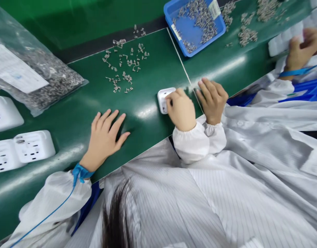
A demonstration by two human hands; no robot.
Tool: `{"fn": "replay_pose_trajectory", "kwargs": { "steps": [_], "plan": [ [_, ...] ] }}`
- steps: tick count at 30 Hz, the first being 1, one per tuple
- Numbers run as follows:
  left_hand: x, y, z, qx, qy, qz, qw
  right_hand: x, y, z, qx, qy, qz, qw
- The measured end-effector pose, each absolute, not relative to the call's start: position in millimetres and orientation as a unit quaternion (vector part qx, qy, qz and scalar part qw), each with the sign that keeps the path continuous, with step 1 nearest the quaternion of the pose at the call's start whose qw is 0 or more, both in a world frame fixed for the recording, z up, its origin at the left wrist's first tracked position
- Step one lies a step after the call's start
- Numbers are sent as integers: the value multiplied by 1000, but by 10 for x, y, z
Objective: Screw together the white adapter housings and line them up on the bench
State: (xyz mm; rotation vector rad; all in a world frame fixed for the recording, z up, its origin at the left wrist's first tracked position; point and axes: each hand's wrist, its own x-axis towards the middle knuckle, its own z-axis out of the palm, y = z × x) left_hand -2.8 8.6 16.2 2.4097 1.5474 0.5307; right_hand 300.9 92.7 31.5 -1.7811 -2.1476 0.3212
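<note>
My left hand [104,139] lies palm down on the green bench with its fingers spread, holding nothing; a blue strap wraps the wrist. My right hand [183,108] is closed, thumb and finger pinched over a small white plastic socket housing [162,99]. What sits between those fingertips is hidden. The housing rests on the bench near its front edge. Beyond both hands, small bent metal clips [130,63] lie loosely scattered.
At left are a clear bag of metal parts [57,77] and white multi-outlet sockets [36,146]. A blue bin [185,31] holds more parts at the back. Close to my right hand rests a co-worker's hand [214,100]; another person's hand [302,48] works by white trays [276,43].
</note>
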Motion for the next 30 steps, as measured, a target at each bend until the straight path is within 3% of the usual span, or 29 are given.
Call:
{"fn": "replay_pose_trajectory", "kwargs": {
  "steps": [3,6,10,16,23,25,30],
  "plan": [
    [75,39,170,823,517,183,148,2352,602,483,-596,-768,211,100],
    [111,9,166,809,529,184,178,2067,374,577,-468,-802,362,78],
    [43,17,158,792,541,179,220,2027,341,559,-400,-806,430,66],
    [-51,52,191,782,550,156,248,2155,568,887,-382,-802,421,182],
    [-57,153,177,784,544,161,251,1780,781,1125,-169,-612,580,510],
    [-67,174,152,790,534,166,252,1615,879,1054,-150,-561,620,527],
    [-97,177,44,804,512,206,223,1349,992,860,-214,-537,668,469]
  ]
}}
